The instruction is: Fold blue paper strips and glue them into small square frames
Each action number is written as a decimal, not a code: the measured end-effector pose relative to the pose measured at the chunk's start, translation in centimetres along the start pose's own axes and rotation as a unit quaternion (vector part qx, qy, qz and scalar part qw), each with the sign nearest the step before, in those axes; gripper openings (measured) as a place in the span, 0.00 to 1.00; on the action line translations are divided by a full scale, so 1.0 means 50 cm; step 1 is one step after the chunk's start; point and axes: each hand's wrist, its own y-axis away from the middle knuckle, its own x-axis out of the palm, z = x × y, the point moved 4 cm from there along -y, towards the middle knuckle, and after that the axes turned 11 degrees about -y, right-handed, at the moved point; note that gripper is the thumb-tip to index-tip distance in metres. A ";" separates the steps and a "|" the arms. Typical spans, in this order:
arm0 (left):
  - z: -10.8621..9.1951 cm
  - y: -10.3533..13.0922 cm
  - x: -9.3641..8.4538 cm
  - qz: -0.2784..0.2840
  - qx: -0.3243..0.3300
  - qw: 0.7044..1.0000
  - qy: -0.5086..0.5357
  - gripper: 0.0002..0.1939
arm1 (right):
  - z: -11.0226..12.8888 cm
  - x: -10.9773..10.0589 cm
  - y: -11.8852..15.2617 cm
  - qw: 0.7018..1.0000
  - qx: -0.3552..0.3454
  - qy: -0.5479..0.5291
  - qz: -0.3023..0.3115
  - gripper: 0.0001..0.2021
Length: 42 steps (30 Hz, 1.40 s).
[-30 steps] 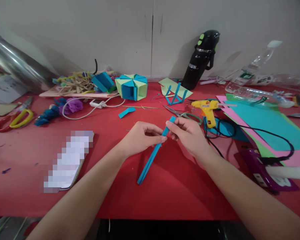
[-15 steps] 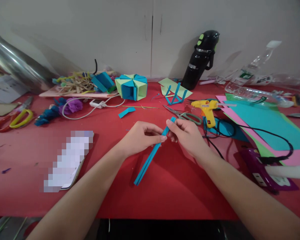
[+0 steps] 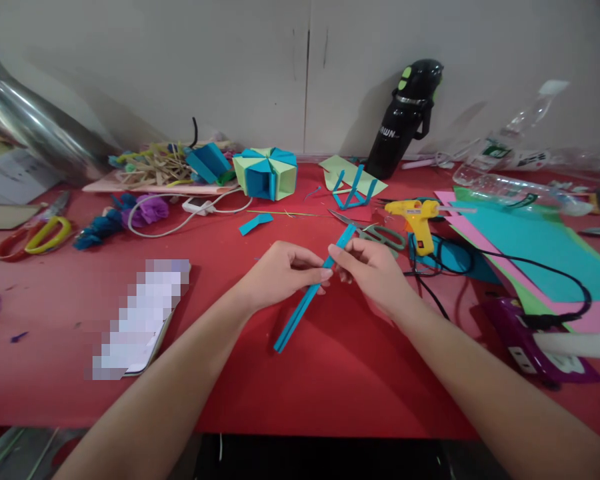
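A narrow folded blue paper strip (image 3: 295, 321) slants above the red tabletop, its lower end toward me. My left hand (image 3: 287, 272) pinches it near the middle, thumb on top. Just above that, my right hand (image 3: 367, 265) grips the strip between thumb and fingers close to its upper end. Beyond the hands lie a small blue paper piece (image 3: 256, 223), green-handled scissors (image 3: 380, 235) and a frame of thin blue strips (image 3: 351, 193). A blue and pale green folded paper box shape (image 3: 266, 175) stands farther back.
On the red table (image 3: 350, 400), a phone (image 3: 143, 320) lies left. Right are a yellow glue gun (image 3: 419, 223) with black cable, coloured sheets (image 3: 540, 247) and a purple power strip (image 3: 520, 337). A black bottle (image 3: 403, 120) and plastic bottles (image 3: 525, 190) stand or lie behind.
The blue strip's lower end has risen, and its upper end extends farther beyond my right fingers. My right hand has slid slightly down the strip. The view has shifted a little.
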 end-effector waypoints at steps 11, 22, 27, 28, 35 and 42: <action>0.000 0.006 0.005 0.025 -0.055 0.998 0.029 0.08 | 0.006 -0.004 -0.001 1.000 0.001 -0.013 0.000 0.21; 0.000 0.010 0.003 0.087 -0.038 0.995 -0.023 0.10 | 0.019 -0.059 -0.015 0.990 -0.078 0.008 -0.121 0.18; 0.004 0.010 -0.011 0.089 -0.066 0.994 0.012 0.10 | 0.018 -0.064 -0.018 0.985 -0.105 -0.012 -0.138 0.18; 0.005 0.011 -0.015 0.095 -0.066 0.993 0.021 0.11 | 0.018 -0.063 -0.017 0.984 -0.109 -0.016 -0.141 0.18; -0.004 0.031 -0.062 0.101 -0.012 0.994 0.040 0.22 | 0.018 -0.069 -0.018 0.978 -0.122 -0.060 -0.160 0.18; -0.009 0.022 -0.044 0.018 -0.040 0.998 -0.041 0.20 | 0.018 -0.071 -0.019 0.975 -0.116 -0.072 -0.175 0.17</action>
